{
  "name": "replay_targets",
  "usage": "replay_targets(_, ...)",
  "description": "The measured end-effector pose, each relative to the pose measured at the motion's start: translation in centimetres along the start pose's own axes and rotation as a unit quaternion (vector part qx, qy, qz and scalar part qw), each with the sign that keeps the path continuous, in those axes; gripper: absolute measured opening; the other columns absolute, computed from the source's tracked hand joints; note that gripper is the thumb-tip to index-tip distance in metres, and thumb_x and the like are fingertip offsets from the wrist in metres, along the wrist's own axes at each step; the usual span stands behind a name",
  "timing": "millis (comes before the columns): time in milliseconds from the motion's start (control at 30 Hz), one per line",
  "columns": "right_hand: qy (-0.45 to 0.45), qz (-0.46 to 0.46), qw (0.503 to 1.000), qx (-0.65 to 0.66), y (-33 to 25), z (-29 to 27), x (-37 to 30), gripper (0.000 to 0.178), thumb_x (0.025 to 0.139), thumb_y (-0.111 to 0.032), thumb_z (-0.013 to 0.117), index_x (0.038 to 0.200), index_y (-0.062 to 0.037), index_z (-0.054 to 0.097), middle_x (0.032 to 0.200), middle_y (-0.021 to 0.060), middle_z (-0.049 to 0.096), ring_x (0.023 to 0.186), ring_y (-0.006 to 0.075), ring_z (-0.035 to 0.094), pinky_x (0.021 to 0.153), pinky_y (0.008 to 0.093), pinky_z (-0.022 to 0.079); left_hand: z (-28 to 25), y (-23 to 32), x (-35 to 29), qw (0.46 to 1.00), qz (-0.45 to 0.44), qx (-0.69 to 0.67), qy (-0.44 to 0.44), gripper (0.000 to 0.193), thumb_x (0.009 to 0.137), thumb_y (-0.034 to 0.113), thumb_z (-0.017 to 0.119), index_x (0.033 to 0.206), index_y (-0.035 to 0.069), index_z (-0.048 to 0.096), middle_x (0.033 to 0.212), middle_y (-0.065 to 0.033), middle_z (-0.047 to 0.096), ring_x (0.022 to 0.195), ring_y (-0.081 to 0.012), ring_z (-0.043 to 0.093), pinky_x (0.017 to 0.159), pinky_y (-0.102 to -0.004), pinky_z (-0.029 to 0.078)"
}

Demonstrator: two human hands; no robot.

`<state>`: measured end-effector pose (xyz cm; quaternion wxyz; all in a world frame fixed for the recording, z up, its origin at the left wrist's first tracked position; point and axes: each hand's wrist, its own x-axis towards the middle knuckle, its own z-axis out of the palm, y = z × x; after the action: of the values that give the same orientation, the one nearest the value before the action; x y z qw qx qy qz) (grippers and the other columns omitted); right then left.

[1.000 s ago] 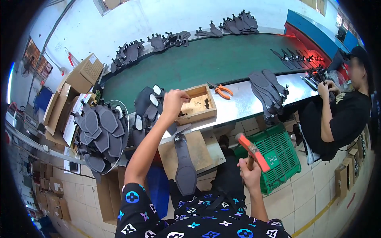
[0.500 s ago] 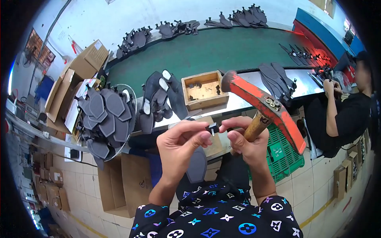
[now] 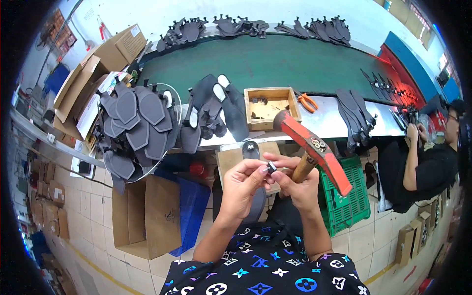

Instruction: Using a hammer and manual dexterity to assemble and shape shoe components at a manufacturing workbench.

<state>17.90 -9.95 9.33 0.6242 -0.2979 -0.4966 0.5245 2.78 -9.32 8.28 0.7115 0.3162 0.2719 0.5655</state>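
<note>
Between the fingertips of both hands is a small black piece (image 3: 271,167) with a pale, shiny side. My left hand (image 3: 243,186) pinches it with thumb and fingers. My right hand (image 3: 301,189) touches the piece with thumb and forefinger while its other fingers wrap the wooden handle of a hammer. The hammer (image 3: 314,143) has a worn orange head that sticks up and right above my right hand. Below and behind the hands, a wooden block (image 3: 229,158) bears a dark, rounded strap piece (image 3: 250,150). Part of the block is hidden by my hands.
A wooden box (image 3: 296,109) with black bits stands on the bench beside orange-handled pliers (image 3: 308,102). Left is a wire basket (image 3: 175,105) heaped with dark grey pieces. A green conveyor belt (image 3: 231,56) runs behind. A green crate (image 3: 361,196) stands right; a co-worker (image 3: 427,162) sits beyond.
The view has shifted, so the bench appears farther right. My fingers have come closer together around the small black piece, which has turned. The hammer remains in my right hand; the pliers now show.
</note>
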Motion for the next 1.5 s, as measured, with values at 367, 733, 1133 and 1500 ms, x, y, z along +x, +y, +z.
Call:
replay_targets(367,0.05,0.123,0.985,-0.112,4.2,-1.8,2.6,0.015,0.088,-0.002,0.071,0.102,0.0012,0.068,0.1,0.0071,0.071,0.052,0.0031,0.05,0.044,0.0187,0.037,-6.4,-3.1,5.9,0.733,0.307,0.596,0.11,0.042,0.081,0.018,0.078,0.115,-0.001,0.062,0.09,-0.0147,0.067,0.088,-0.0386,0.063,0.089,-0.0439,0.047)
replay_targets(733,-0.11,0.063,0.955,-0.268,8.7,-3.6,7.2,0.024,0.087,-0.005,0.068,0.11,0.0029,0.067,0.096,0.0119,0.07,0.088,0.0176,0.068,0.08,0.0321,0.052,-10.4,-3.6,7.4,0.762,0.242,0.6,0.007,0.026,0.08,0.022,0.078,0.1,0.006,0.072,0.099,-0.0076,0.073,0.101,-0.0245,0.066,0.096,-0.0402,0.039)
replay_targets(1133,-0.184,-0.034,0.891,-0.413,6.3,-2.9,6.8,0.027,0.08,0.001,0.068,0.107,-0.0007,0.068,0.104,0.0158,0.064,0.091,0.0355,0.065,0.081,0.0389,0.052,-10.6,-2.1,7.5,0.836,0.139,0.53,-0.029,0.027,0.079,0.012,0.078,0.103,0.001,0.072,0.093,-0.0152,0.073,0.085,-0.0283,0.07,0.076,-0.0367,0.053)
replay_targets(1500,-0.035,0.067,0.933,-0.351,0.3,-0.8,1.3,0.032,0.098,-0.013,0.06,0.125,0.0022,0.053,0.093,0.0202,0.065,0.079,0.0296,0.065,0.073,0.0345,0.051,-10.7,-2.0,8.1,0.878,0.14,0.452,-0.076,0.027,0.081,0.011,0.077,0.106,0.0,0.074,0.1,-0.0117,0.076,0.091,-0.0158,0.07,0.085,-0.0292,0.052)
